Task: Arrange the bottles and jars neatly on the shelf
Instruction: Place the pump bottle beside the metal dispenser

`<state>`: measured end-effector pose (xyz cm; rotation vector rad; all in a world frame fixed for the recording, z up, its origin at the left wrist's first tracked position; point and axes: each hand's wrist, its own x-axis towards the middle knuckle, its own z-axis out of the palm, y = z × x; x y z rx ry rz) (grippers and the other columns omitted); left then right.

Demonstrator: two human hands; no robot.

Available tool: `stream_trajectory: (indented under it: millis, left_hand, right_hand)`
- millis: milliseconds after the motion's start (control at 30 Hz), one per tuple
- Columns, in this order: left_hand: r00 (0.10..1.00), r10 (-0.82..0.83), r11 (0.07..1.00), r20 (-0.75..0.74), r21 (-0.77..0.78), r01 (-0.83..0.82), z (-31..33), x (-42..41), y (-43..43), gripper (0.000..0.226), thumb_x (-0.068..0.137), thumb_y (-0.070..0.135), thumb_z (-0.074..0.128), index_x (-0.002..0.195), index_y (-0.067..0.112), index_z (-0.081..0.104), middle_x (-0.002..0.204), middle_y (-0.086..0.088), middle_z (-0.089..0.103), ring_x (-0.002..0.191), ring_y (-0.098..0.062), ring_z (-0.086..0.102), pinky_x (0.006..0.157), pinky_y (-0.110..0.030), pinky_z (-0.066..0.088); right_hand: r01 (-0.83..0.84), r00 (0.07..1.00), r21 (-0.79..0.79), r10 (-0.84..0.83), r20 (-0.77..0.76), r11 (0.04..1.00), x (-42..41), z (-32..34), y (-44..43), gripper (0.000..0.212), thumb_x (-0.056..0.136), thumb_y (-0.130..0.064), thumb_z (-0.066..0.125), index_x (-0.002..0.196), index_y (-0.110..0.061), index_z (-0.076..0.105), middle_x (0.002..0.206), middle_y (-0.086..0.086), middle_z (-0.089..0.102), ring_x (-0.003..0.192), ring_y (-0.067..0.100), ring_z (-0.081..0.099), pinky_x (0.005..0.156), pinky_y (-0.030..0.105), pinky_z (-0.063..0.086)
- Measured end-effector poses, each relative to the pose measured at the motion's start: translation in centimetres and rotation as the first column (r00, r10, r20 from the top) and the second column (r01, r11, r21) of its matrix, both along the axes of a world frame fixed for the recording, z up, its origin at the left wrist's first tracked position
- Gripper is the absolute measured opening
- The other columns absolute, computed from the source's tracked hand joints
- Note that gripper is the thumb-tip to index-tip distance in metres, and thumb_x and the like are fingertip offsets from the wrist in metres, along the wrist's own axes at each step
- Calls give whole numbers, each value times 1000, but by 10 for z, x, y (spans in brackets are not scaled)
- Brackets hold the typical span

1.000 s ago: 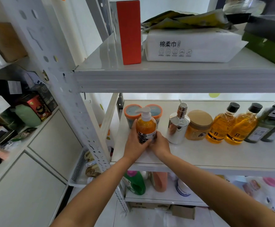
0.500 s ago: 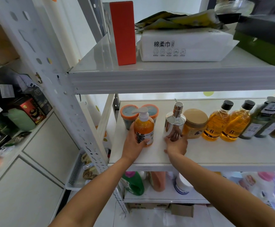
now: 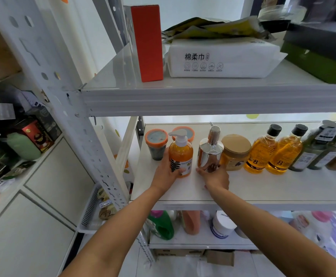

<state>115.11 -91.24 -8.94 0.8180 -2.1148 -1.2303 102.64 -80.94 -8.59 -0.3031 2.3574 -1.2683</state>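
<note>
Orange pump bottle (image 3: 181, 154), frame centre on shelf (image 3: 263, 186): gripped by left hand (image 3: 166, 173). Chrome pump dispenser (image 3: 210, 150) just right: base gripped by right hand (image 3: 216, 176).

The middle shelf (image 3: 263, 186) holds three jars, namely two orange-rimmed jars (image 3: 156, 136) at the far left and one tan-lidded jar (image 3: 236, 150), plus one orange pump bottle (image 3: 181, 154) and one chrome pump bottle (image 3: 210, 150). To their right stand two amber bottles (image 3: 263, 150) with black caps and at least three dark bottles (image 3: 313, 150), whose exact count is unclear at the right edge. The upper shelf (image 3: 123, 76) carries one red box (image 3: 149, 43), one white tissue pack (image 3: 221, 56) and one green box (image 3: 319, 64), while the lower shelf (image 3: 203, 239) shows one green bottle (image 3: 163, 226), one peach bottle (image 3: 191, 222) and one white tub (image 3: 222, 226).
</note>
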Motion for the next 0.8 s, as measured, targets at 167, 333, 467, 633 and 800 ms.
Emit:
stream_trajectory:
  millis: [167, 333, 467, 633, 800]
  left_hand:
    - [1000, -22, 1000, 2, 4, 22, 0, -7, -3, 74, 85, 20, 68, 141, 30, 20, 146, -3, 40, 132, -22, 43, 105, -41, 44]
    - [998, -3, 999, 59, -45, 5, -3, -6, -3, 77, 84, 29, 69, 144, 24, 21, 148, -2, 37, 134, -19, 40, 106, -41, 42]
    - [962, 260, 962, 88, -108, -250, -21, 15, -4, 79, 77, 42, 73, 135, 12, 29, 138, -9, 34, 120, -26, 49, 90, -29, 47]
    - [879, 476, 879, 42, -58, -473, -9, 13, -26, 106, 70, 27, 82, 148, 12, 12, 153, -14, 12, 139, -31, 24, 109, -43, 33]
    - [885, 462, 886, 63, 20, -464, -3, 2, -45, 111, 76, 15, 78, 150, 18, -5, 159, -11, -2, 147, -31, 4, 116, -46, 13]
  right_hand:
    - [-23, 1000, 23, 23, -11, 999, 3, 3, 1, 54, 67, -47, 78, 97, -29, 38, 120, 5, 63, 92, 34, 67, 82, 47, 55]
    - [91, 986, -58, -82, 147, 994, 9, 5, -4, 64, 71, -37, 78, 117, -20, 37, 125, 10, 58, 103, 35, 62, 89, 49, 52]
    - [236, 898, -75, -187, 397, 969, 29, 6, -13, 72, 74, -24, 78, 130, -5, 36, 122, 16, 56, 109, 35, 57, 93, 42, 50]
    - [114, 939, -123, -66, 338, 986, 48, 4, -27, 38, 81, -15, 71, 112, -14, 49, 120, 9, 56, 115, 32, 53, 102, 41, 44]
    - [6, 973, -101, 17, 229, 995, 63, 12, -37, 53, 76, -36, 74, 118, -19, 47, 121, 8, 59, 106, 33, 60, 94, 47, 51]
